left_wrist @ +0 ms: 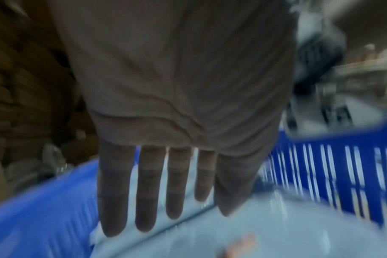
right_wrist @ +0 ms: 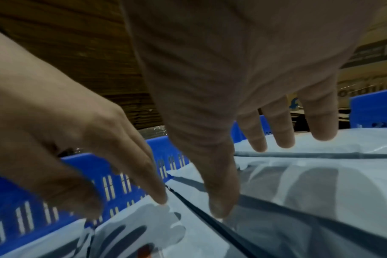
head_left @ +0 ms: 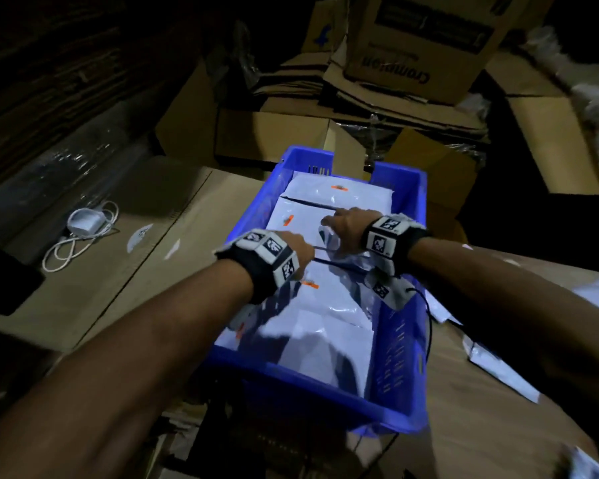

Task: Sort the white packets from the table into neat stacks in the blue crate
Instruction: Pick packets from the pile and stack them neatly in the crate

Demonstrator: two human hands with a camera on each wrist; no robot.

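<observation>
Both hands work inside the blue crate (head_left: 400,344), over the middle row of white packets (head_left: 329,305). The left hand (head_left: 300,248) lies flat, fingers (left_wrist: 145,200) straight and spread, pressing down on a packet's top face and gripping nothing. The right hand (head_left: 346,224) is likewise unclenched: its thumb (right_wrist: 221,195) and fingers reach down onto the glossy film of a packet just beside the left hand, touching and not pinching.

The packets look light, soft and slippery: thin plastic mailers that wrinkle and shine, with limp edges. They would likely slide over each other, so flat palms from above suit squaring a stack, and a pinch at a sealed edge or corner suits lifting 1.

Counted in the head view: 1 crate; about 4 packet tops visible in it, 2 beyond the hands, 1 under them, 1 nearer the wrists, with layers beneath that cannot be counted. At least 3 more packets on the table (head_left: 498,366) lie to the right of the right forearm.
</observation>
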